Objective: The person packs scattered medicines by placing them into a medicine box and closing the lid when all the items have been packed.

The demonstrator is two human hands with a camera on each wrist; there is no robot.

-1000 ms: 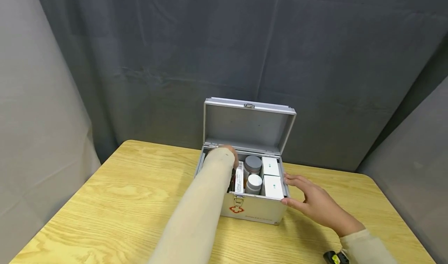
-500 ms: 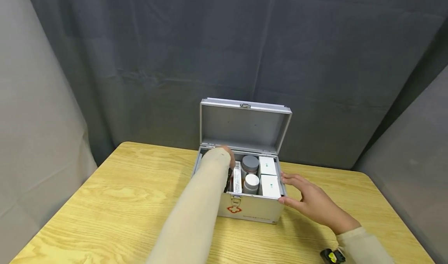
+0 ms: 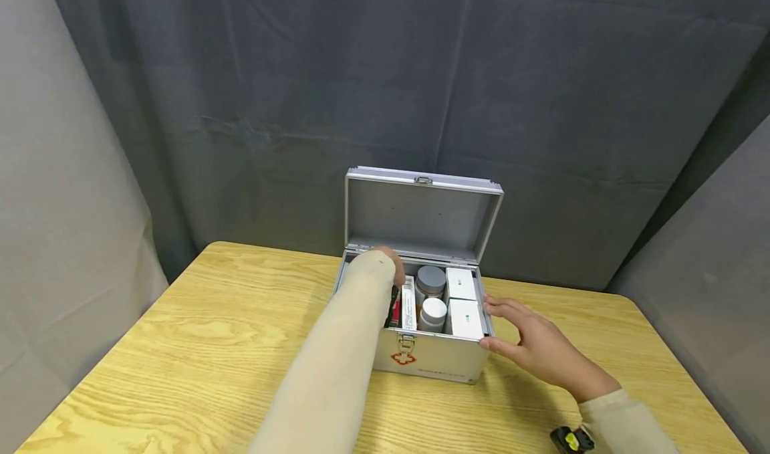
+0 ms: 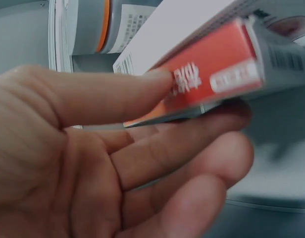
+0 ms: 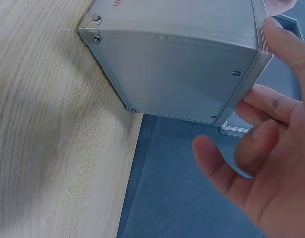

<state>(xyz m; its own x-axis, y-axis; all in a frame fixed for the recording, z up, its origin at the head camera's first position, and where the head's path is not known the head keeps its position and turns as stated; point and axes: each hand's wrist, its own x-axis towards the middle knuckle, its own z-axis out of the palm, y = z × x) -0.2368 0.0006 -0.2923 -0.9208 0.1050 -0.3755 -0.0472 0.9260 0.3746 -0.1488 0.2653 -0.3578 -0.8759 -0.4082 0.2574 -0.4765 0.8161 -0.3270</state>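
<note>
A silver first-aid case (image 3: 433, 360) with a red cross stands on the table, its lid (image 3: 421, 213) raised. My left hand (image 3: 392, 261) reaches into the case's left part, mostly covered by its sleeve in the head view. Seen from the left wrist, this hand (image 4: 93, 158) pinches a red-and-white medicine box (image 4: 217, 64) between thumb and fingers. A long white box (image 3: 408, 303) lies alongside it. At the case's right wall, my right hand (image 3: 541, 354) steadies the rim, thumb at the front corner; in the right wrist view its fingertips (image 5: 251, 104) touch the edge.
Inside the case are a grey-lidded bottle (image 3: 430, 280), a white-capped bottle (image 3: 432, 313) and two white boxes (image 3: 464, 319) along the right wall. A wooden table (image 3: 210, 347) bears the case. Behind it hangs a dark grey curtain (image 3: 271, 106).
The view has shifted slightly, and the case appears a little further left. More red shows beside the long white box under my left sleeve. My right hand keeps its place at the rim.
</note>
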